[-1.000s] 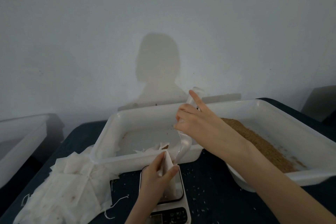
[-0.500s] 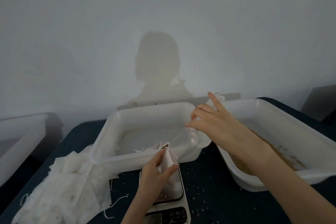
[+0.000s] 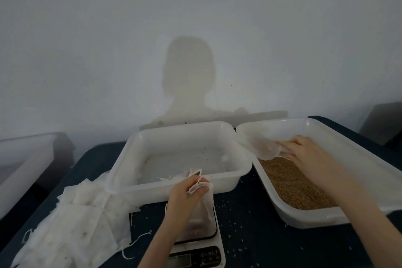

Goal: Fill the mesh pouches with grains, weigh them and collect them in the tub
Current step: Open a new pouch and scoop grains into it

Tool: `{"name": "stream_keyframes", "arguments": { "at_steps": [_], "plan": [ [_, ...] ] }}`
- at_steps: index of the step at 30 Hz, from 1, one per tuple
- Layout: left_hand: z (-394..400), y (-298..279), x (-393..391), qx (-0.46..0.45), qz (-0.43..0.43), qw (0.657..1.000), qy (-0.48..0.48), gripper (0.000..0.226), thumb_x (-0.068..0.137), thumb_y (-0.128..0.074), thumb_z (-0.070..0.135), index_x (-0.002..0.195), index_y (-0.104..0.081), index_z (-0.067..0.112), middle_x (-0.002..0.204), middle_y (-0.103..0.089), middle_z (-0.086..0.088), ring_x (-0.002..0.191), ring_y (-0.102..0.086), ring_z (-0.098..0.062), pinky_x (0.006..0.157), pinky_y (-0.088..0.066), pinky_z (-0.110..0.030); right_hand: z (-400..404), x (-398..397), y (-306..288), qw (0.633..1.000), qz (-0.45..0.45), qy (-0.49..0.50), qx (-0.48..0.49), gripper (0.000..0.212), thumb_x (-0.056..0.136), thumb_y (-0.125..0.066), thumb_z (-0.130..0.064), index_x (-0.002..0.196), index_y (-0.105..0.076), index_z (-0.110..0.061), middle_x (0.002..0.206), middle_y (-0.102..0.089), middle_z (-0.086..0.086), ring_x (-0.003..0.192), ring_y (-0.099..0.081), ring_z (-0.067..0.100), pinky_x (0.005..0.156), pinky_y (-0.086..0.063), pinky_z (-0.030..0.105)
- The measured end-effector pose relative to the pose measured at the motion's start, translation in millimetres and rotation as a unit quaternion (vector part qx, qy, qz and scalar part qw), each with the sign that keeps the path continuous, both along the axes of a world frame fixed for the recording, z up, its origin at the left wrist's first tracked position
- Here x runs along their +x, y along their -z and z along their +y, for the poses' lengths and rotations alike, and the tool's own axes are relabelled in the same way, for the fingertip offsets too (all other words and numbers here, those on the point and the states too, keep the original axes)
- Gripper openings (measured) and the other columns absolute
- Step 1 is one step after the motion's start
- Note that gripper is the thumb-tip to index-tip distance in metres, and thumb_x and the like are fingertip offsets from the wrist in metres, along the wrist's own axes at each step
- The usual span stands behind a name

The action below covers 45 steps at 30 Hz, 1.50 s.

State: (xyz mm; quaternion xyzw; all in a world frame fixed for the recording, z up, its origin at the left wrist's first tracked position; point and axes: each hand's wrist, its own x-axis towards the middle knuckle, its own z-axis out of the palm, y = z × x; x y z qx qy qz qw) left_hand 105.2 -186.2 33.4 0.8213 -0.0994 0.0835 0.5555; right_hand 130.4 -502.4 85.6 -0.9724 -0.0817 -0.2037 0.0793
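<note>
A small white mesh pouch stands upright on the pan of a white digital kitchen scale, its long axis vertical and its mouth pointing up. The left hand pinches the gathered top edge of the pouch between thumb and fingers, closed on the fabric. The right hand reaches into a white rectangular plastic tub of brown grains on the right, its fingers curled around a clear plastic scoop that lies roughly level, open end towards the left, above the grain. Just behind the scale sits a second white rectangular plastic tub, nearly bare inside apart from a few specks and some mesh scraps at its near wall; its rim touches the grain tub's corner. A loose heap of flat white mesh pouches with trailing strings lies left of the scale, partly tucked under that tub. Stray pale grains dot the dark blue table.
</note>
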Motion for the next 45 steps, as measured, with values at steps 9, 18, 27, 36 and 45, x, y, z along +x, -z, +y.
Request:
{"name": "stream_keyframes", "arguments": {
  "at_steps": [9,18,27,36,45],
  "plan": [
    [45,33,2,0.305,-0.033,0.951,-0.046,0.043,0.086,-0.049,0.000,0.077,-0.064,0.039,0.093,-0.053,0.015,0.082,-0.048,-0.001,0.073,-0.035,-0.008,-19,20,50,0.952,0.246,0.130,-0.124,0.033,0.101,-0.044,-0.017,0.068,-0.047,-0.018,0.073,-0.047,-0.005,0.059,-0.046,0.007,0.055,-0.035,0.020],
    [74,45,-9,0.146,-0.006,0.989,-0.020,0.034,0.084,-0.060,0.002,0.087,-0.068,0.035,0.093,-0.067,0.017,0.085,-0.060,-0.005,0.075,-0.044,-0.011,22,-6,27,0.981,0.113,0.135,-0.086,0.019,0.098,-0.046,-0.037,0.104,-0.055,-0.022,0.110,-0.055,-0.003,0.091,-0.056,0.013,0.073,-0.049,0.026],
    [97,76,-15,-0.047,0.025,0.984,-0.170,0.029,0.090,-0.050,0.000,0.088,-0.066,0.025,0.088,-0.070,0.011,0.083,-0.064,-0.001,0.076,-0.049,-0.022,145,-48,61,0.981,-0.114,-0.090,0.125,0.007,0.080,-0.070,-0.008,0.077,-0.065,-0.013,0.063,-0.058,-0.006,0.040,-0.046,0.005,0.034,-0.039,0.017],
    [98,85,-14,-0.005,0.055,0.979,-0.198,0.034,0.089,-0.051,0.001,0.078,-0.065,0.031,0.076,-0.068,0.015,0.075,-0.060,0.003,0.069,-0.044,-0.018,154,-22,134,0.973,0.021,-0.005,0.230,0.010,0.088,-0.063,-0.019,0.081,-0.063,-0.027,0.064,-0.060,-0.015,0.051,-0.056,0.001,0.046,-0.047,0.019],
    [97,85,-14,-0.060,0.078,0.969,-0.228,0.030,0.091,-0.049,0.003,0.102,-0.054,0.030,0.078,-0.068,0.008,0.078,-0.063,-0.007,0.067,-0.047,-0.023,148,-18,139,0.953,0.079,-0.010,0.293,0.025,0.091,-0.060,-0.021,0.074,-0.057,-0.040,0.060,-0.061,-0.014,0.054,-0.058,0.002,0.048,-0.047,0.022]
  ]
}}
